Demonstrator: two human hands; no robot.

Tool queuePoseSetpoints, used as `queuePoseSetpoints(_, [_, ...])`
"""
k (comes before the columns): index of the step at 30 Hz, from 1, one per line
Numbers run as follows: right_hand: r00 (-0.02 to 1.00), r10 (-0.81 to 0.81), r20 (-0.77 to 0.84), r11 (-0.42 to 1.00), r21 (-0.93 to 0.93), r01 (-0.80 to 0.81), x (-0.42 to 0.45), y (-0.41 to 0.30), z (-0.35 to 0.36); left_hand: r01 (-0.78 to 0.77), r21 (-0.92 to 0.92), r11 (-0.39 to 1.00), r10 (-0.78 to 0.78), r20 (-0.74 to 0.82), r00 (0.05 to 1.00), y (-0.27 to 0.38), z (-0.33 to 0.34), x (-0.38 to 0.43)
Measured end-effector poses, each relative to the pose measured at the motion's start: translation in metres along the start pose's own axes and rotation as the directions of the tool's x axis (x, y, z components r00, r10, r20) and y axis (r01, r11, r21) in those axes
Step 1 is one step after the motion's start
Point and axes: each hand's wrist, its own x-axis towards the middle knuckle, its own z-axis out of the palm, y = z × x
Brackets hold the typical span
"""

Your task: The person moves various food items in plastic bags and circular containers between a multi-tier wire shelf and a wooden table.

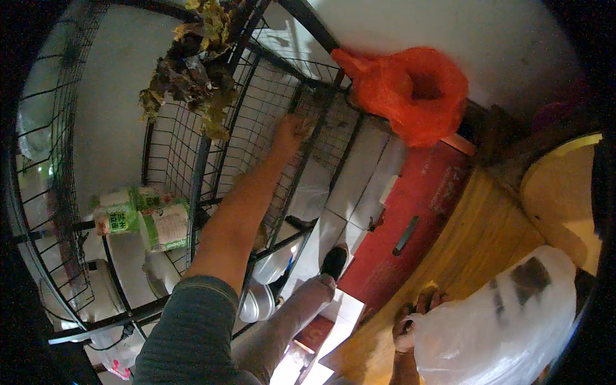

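Observation:
My left hand (pixel 293 127) reaches into a black wire basket rack (pixel 245 130), near its far end; the fingers are dim and blurred, so whether they hold anything does not show. Low on the right, my right hand (pixel 409 320) has its fingers curled at the edge of a translucent white plastic bag (pixel 486 322), which has dark content or print showing on it. A bunch of dried brownish-yellow leaves (pixel 192 77) hangs on the rack's upper left. A red plastic bag (pixel 409 96) sits beyond the rack, right of my left hand.
Green-and-white packages (pixel 163 221) lie on a lower rack level at left. Metal pots (pixel 257 303) stand low by my leg. A red cardboard box (pixel 409 216) is on the tiled floor, beside a curved wooden surface (pixel 462 231). A black cable hangs at lower left.

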Motion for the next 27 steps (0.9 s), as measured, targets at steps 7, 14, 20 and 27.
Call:
queuePoseSetpoints(7, [0.999,0.041,-0.005,0.999,-0.002,-0.041,-0.011,0.009,0.007,0.173,-0.585,0.792,-0.316,-0.152,0.936,0.062,-0.007,0.000])
queuePoseSetpoints(14, [0.999,0.043,0.028,0.999,-0.030,-0.043,-0.024,0.013,0.011,-0.466,0.412,0.783,0.548,-0.102,0.830,0.155,0.080,0.078])
queuePoseSetpoints(20, [0.997,0.078,0.017,0.994,-0.081,-0.077,-0.012,0.011,0.012,-0.176,-0.634,0.753,0.096,-0.158,0.983,0.116,0.076,0.119])
queuePoseSetpoints(27, [0.999,0.048,0.002,0.996,-0.078,-0.048,-0.004,0.022,0.016,-0.266,-0.865,0.425,0.163,-0.216,0.963,0.032,-0.077,0.182])
